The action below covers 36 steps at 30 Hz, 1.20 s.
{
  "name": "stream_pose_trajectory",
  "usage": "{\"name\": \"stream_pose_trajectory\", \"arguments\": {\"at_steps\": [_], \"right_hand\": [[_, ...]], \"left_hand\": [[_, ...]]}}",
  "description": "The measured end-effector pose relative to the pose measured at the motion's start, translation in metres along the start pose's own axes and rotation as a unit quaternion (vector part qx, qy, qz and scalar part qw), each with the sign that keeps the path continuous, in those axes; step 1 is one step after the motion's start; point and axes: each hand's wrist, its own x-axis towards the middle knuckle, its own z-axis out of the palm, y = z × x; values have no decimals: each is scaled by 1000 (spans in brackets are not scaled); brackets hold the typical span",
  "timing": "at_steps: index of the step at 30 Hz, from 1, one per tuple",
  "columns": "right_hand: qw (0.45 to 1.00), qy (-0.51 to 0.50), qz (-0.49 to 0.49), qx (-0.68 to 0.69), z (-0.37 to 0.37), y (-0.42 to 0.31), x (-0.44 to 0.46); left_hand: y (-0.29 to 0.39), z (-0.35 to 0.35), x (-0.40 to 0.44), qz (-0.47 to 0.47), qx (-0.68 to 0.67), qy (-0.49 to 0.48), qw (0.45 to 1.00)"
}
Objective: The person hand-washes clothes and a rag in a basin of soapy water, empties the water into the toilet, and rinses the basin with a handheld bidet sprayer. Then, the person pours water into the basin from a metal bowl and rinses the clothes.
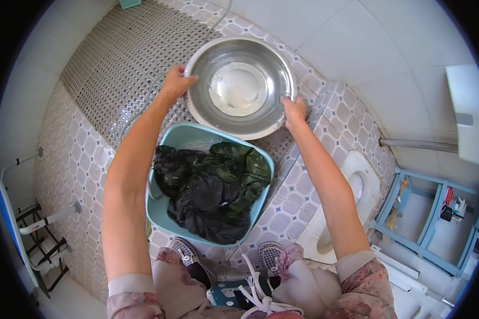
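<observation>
A large round stainless steel basin (199, 109) is held by its rim between my two hands. My left hand (176, 84) grips the left side, thumb over the edge. My right hand (295, 111) grips the right side in the same way. Some cloudy liquid seems to lie at the bottom of the basin. Just below it, nearer my feet, stands a light blue plastic tub (153, 204). Wet dark clothes (213, 186), black and dark green, fill most of the tub.
A grey perforated mat (127, 58) covers the floor at upper left. On the right are a squat toilet (359, 181), a metal pipe (420, 143) and a blue shelf rack (426, 242) with small items. A folded frame (42, 228) leans at left. A thin hose crosses the mat.
</observation>
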Motion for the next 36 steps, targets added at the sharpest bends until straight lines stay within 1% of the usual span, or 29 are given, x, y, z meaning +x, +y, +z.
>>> {"name": "stream_pose_trajectory", "arguments": {"at_steps": [3, 4, 7, 8, 11, 12, 14, 16, 19, 20, 23, 29, 30, 33, 34, 36], "right_hand": [[999, 8, -45, -20, 5, -4, 9], [999, 23, -42, -18, 7, 0, 12], [997, -1, -31, 66, 4, -1, 8], [997, -2, -23, 68, 2, -3, 7], [995, 12, -89, 43, 2, -2, 14], [995, 14, -95, 17, -1, -12, 12], [995, 12, -96, -33, -11, -41, 1], [995, -1, -97, -11, -18, -43, 13], [995, -24, -87, 39, -30, -53, 13], [994, -30, -82, 59, -34, -59, 8], [994, -16, -104, 40, -35, -74, -9], [986, -36, -157, 44, -35, -77, -23], [983, -45, -163, 63, -36, -76, -26], [985, -14, -169, 1, -43, -80, -34], [984, -18, -177, 3, -47, -82, -38], [981, -29, -189, 10, -51, -88, -49]], "left_hand": [[-3, 17, -9, 6, -56, 30, 998], [-1, 23, -14, -2, -119, 47, 992], [-10, 33, -8, -12, -240, 66, 969], [-16, 34, -5, -3, -246, 69, 967], [-19, 32, -3, 9, -227, 82, 971], [-9, 32, -9, 3, -209, 100, 973], [-6, 35, -11, 5, -248, 85, 965], [14, 36, -21, 17, -280, 88, 956], [34, 32, -31, -3, -284, 67, 956], [39, 30, -37, 4, -284, 75, 956], [37, 24, -49, 10, -310, 81, 947], [31, 10, -80, 35, -345, 118, 930], [34, 9, -91, 39, -349, 121, 929], [34, 4, -107, 44, -339, 119, 932], [33, 2, -112, 47, -341, 100, 933], [32, 0, -125, 65, -364, 108, 923]]}}
